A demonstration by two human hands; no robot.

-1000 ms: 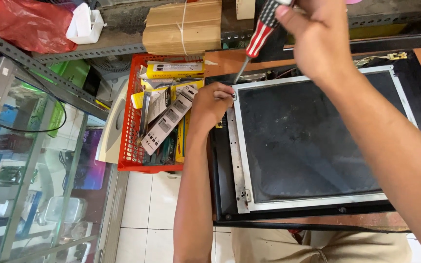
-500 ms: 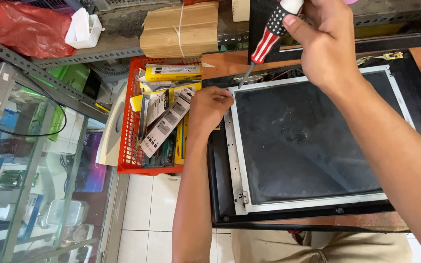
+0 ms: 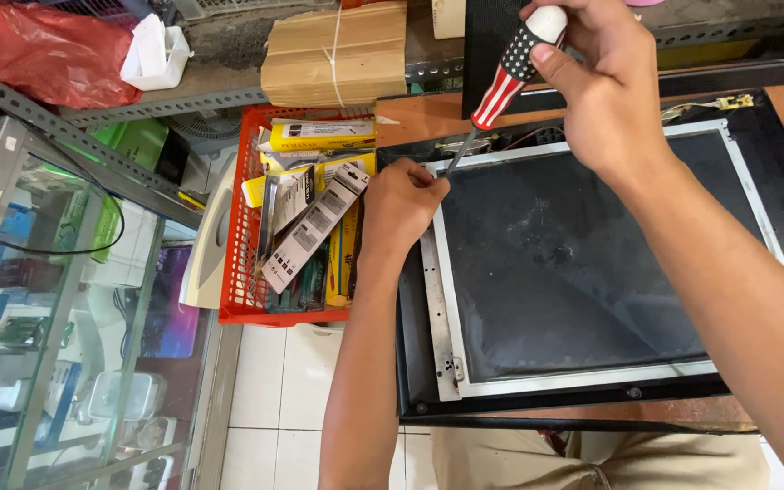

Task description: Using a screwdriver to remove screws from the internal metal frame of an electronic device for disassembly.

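Striped screwdriver (image 3: 510, 77) clamped in right hand (image 3: 605, 95) fingers, tip beside curled left hand (image 3: 401, 204) fingers

We see a red basket (image 3: 240, 304) left of the bench, packed with boxed parts and yellow packs. Above it sits a tied cardboard bundle (image 3: 338, 54) on a shelf, next to a red plastic bag (image 3: 43, 54) and a white box (image 3: 151, 54). Glass display case (image 3: 38, 336) at far left, white floor tiles (image 3: 274, 399) below.
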